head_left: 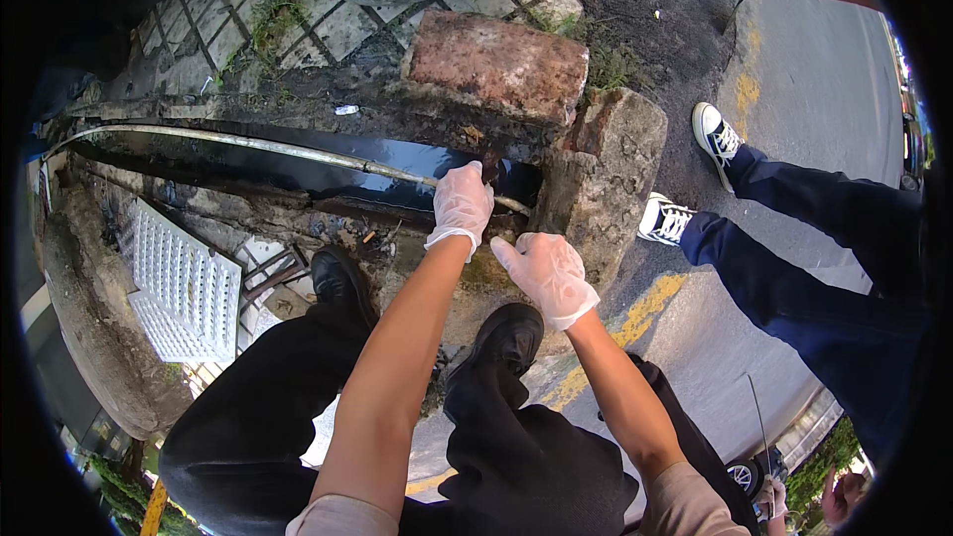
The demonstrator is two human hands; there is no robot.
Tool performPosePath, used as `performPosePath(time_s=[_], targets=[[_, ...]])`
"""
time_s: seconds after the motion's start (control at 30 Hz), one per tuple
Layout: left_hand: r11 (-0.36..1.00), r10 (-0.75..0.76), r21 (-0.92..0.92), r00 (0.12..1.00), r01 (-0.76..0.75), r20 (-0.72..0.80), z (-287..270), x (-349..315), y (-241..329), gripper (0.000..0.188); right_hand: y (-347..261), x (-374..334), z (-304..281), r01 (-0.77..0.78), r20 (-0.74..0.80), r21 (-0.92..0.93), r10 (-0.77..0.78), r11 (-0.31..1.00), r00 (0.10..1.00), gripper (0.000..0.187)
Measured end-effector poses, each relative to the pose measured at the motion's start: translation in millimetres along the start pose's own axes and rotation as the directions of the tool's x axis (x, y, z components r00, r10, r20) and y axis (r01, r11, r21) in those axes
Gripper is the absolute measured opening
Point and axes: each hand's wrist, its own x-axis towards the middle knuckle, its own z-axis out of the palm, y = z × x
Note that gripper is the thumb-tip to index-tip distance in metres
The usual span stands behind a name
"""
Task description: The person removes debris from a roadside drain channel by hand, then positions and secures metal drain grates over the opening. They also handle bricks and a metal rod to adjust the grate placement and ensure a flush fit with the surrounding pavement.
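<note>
A long, thin, pale pole (298, 150) lies along an open drain channel holding dark water (367, 154). My left hand (463, 202), in a clear plastic glove, is closed around the pole near its right end. Past my grip, the pole's tip dips toward the channel's right end. My right hand (549, 276), gloved the same way, hovers over or rests on the near stone edge, apart from the pole. Its thumb stands away from loosely curled fingers, and I see nothing in it. The fingertips are partly hidden.
A reddish stone block (498, 66) lies beyond the channel; a rough concrete block (617, 167) bounds its right end. Perforated white panels (186, 273) lean at left. Another person's sneakers (717, 144) stand at right. A person's gloved hand (774, 496) shows lower right.
</note>
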Motion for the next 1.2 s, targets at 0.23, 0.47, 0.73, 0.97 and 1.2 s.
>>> performPosePath(time_s=[0.23, 0.47, 0.73, 0.97, 1.2], targets=[[0.994, 0.110, -0.019, 0.985, -0.109, 0.131, 98.9, 41.6, -42.1, 0.020, 47.8, 14.0, -34.4, -0.369, -0.009, 0.346, 0.396, 0.863, 0.918, 0.039], [0.974, 0.221, -0.114, 0.933, -0.196, 0.284, 118.1, 72.1, -43.4, 0.036, 84.5, 6.0, -27.0, -0.342, -0.080, 0.562, 0.461, 0.753, 0.884, 0.031], [0.954, 0.299, -0.115, 0.913, -0.278, 0.279, 130.4, 86.6, -48.3, 0.032, 53.0, -15.5, -23.3, -0.293, -0.017, 0.794, 0.502, 0.533, 0.865, 0.028], [0.904, 0.335, 0.120, 0.853, -0.411, 0.400, 150.8, 98.8, -29.2, 0.012, 48.0, -17.4, -32.1, -0.294, -0.009, 0.816, 0.520, 0.497, 0.854, 0.027], [0.947, 0.225, 0.141, 0.908, -0.290, 0.354, 178.7, 105.3, -19.9, 0.017, 39.3, -25.3, -40.2, -0.284, 0.021, 0.871, 0.549, 0.400, 0.836, 0.024]])
